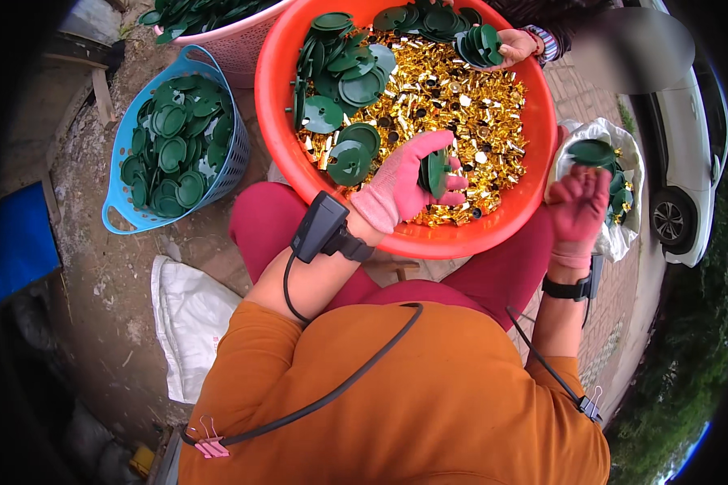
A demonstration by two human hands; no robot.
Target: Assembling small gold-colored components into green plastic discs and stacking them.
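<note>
My left hand [408,182], in a pink glove, is closed around a small stack of dark green plastic discs [434,173] above a large orange basin [279,121]. The basin holds many small shiny gold pieces [461,113] and piles of green discs [349,162]. To the right, my gloved right hand [579,206] is raised by a white woven sack [619,250] containing green discs and gold pieces. A green disc [590,153] is just beyond its curled, motion-smeared fingers; I cannot tell whether they grip it.
Across the basin, another person's hand [516,47] holds several green discs. A blue basket [228,153] of green discs stands left, with a pink basket [239,48] behind it. An empty-looking white sack [188,323] lies on the ground. A white car [687,121] is at right.
</note>
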